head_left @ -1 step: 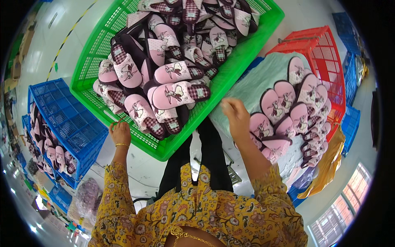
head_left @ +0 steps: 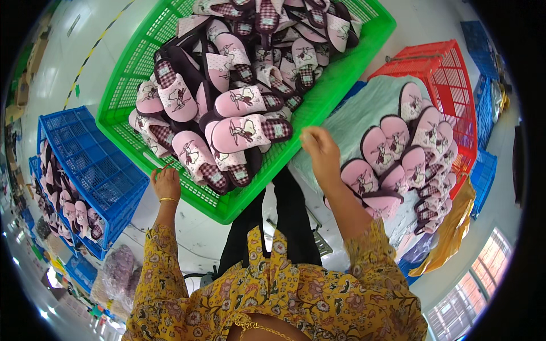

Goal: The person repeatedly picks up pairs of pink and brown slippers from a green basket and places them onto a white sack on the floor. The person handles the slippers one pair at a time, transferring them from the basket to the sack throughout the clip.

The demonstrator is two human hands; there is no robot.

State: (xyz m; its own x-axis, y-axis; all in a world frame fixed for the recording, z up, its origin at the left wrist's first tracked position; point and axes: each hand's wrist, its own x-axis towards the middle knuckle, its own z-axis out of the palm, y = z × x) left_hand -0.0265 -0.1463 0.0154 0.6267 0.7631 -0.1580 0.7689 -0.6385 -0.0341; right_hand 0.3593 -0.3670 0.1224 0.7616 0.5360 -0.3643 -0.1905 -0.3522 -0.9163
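Green crate, one: slatted, set at a slant ahead of the person, heaped with slippers.
Covered surface, one: pale green, right of the crate, bearing more slippers side by side and overlapping.
Blue crate, one: far left, with slippers beyond its wall.
Red crate, one: behind the covered surface.
Slippers, many: pink uppers, dark trim, checked insoles.
Right hand: fingers curled inward, just beside the green crate's near wall.
Left hand: fingers bent at the same crate's left corner, a thin red item at their tips; blur and smallness leave it impossible to tell whether either hand grips anything.
Gold bracelet, one: left wrist.
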